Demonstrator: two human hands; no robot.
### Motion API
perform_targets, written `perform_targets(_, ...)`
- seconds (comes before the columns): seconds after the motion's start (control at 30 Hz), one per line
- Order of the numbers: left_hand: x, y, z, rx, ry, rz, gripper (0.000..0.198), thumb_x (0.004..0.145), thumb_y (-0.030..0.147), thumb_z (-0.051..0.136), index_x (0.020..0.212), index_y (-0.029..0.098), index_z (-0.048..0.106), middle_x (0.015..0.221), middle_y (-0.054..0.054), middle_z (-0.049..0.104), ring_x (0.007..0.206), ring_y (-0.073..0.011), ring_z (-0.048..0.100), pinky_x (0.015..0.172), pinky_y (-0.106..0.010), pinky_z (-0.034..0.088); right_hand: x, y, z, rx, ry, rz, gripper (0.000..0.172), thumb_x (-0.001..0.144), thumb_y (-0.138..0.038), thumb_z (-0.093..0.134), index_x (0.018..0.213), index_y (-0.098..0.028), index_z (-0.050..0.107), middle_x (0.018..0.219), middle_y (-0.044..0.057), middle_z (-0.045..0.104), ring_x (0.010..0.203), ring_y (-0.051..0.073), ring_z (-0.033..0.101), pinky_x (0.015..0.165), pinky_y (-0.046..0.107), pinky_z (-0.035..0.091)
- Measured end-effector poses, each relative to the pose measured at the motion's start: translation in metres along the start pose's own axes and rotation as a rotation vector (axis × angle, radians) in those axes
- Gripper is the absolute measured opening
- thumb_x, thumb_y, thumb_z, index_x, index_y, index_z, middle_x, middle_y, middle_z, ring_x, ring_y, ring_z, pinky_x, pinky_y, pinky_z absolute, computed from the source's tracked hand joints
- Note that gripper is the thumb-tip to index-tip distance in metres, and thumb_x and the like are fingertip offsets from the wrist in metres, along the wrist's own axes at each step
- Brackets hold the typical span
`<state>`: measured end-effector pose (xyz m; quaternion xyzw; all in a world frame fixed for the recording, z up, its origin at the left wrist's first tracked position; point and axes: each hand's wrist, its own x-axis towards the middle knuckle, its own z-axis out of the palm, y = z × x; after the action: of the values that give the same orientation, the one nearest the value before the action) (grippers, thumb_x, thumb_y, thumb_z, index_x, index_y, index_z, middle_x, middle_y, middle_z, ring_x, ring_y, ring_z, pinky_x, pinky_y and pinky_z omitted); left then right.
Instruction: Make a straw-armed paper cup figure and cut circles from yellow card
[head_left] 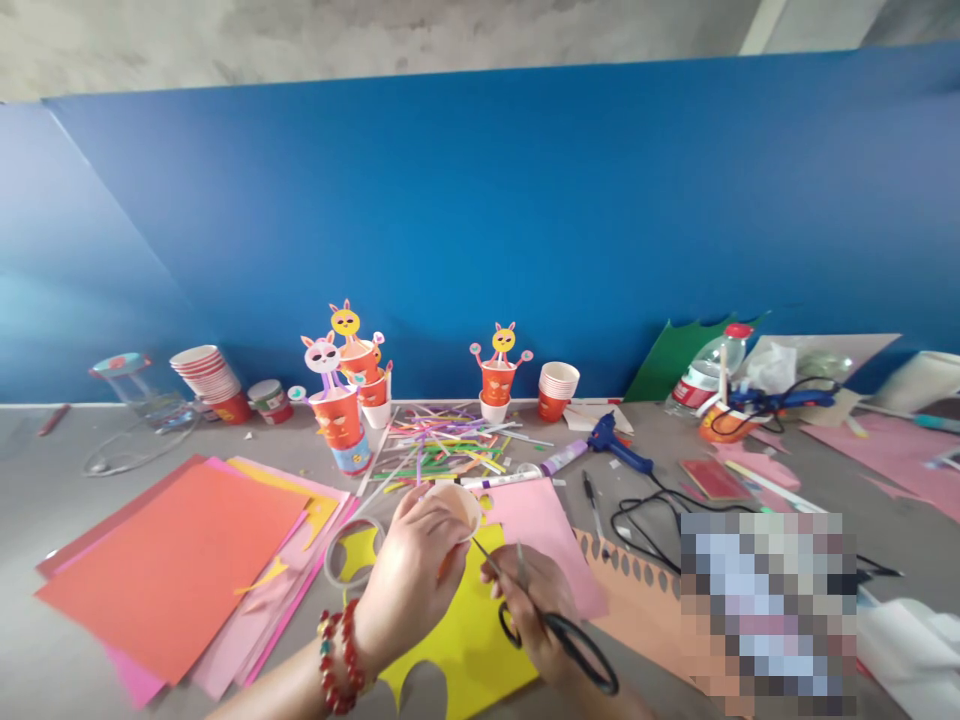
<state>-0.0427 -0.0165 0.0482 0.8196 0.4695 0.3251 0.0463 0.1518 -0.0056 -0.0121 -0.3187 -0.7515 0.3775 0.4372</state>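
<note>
Two hands adjacent: left hand (409, 580) grips orange paper cup (454, 500); right hand (536, 600) pinches black-handled scissors (559, 630), blades slanting up-left, tips at cup.

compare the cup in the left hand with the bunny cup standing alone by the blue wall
The held cup is tilted in the left hand, with the scissors pointing at it; the bunny cup stands upright, untouched. The held cup is bare; the bunny cup carries a yellow bunny head and arms. Both are paper cups.

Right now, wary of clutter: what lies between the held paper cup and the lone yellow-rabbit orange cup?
Head view: loose coloured paper strips and a white marker pen lie there.
</note>
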Motion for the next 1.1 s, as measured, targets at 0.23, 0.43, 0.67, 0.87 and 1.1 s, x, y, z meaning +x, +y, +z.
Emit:
perform_targets(0.23,-0.005,-0.006,0.013,0.117,0.052,0.132,0.030,0.085,0.005,0.050,0.108,0.021,0.061,0.094,-0.006,0.071,0.095,-0.0254,0.062,0.107,-0.056,0.032,0.009,-0.007,0.017,0.558,0.121,0.441,0.044,0.096,-0.040,0.034,0.071,-0.017,0.062,0.063,0.005,0.065,0.054,0.016,0.057,0.053,0.026,0.045)
perform_targets(0.43,0.003,-0.003,-0.002,-0.078,0.041,0.008,0.014,0.086,0.009,0.053,0.081,0.021,0.059,0.078,-0.003,0.068,0.079,-0.0192,0.062,0.095,-0.044,0.044,0.004,-0.010,-0.002,0.128,-0.029,0.163,0.038,0.099,-0.037,0.038,0.082,-0.019,0.067,0.076,0.005,0.067,0.072,0.020,0.063,0.069,0.030,0.049)
perform_targets(0.67,0.005,0.003,-0.012,-0.136,-0.014,-0.055,0.016,0.083,0.007,0.054,0.077,0.021,0.060,0.084,-0.001,0.071,0.086,-0.0179,0.064,0.102,-0.043,0.041,0.000,-0.007,-0.001,0.033,-0.004,0.106,0.033,0.097,-0.038,0.043,0.083,-0.021,0.067,0.074,0.005,0.065,0.070,0.021,0.062,0.067,0.031,0.048)
perform_targets(0.87,-0.004,0.001,0.009,0.139,0.110,0.120,0.021,0.088,0.007,0.050,0.101,0.018,0.064,0.086,-0.003,0.071,0.092,-0.0201,0.063,0.115,-0.056,0.022,0.008,-0.001,0.014,0.512,0.064,0.479,0.043,0.095,-0.037,0.033,0.071,-0.017,0.062,0.063,0.005,0.064,0.055,0.017,0.056,0.057,0.028,0.044)
perform_targets(1.1,0.007,-0.002,-0.009,-0.154,0.029,0.004,0.014,0.084,0.007,0.055,0.081,0.020,0.059,0.088,-0.001,0.072,0.089,-0.0166,0.064,0.098,-0.038,0.044,0.002,-0.006,0.001,0.151,-0.041,0.220,0.039,0.098,-0.041,0.039,0.078,-0.020,0.065,0.072,0.005,0.065,0.070,0.021,0.061,0.068,0.032,0.048)
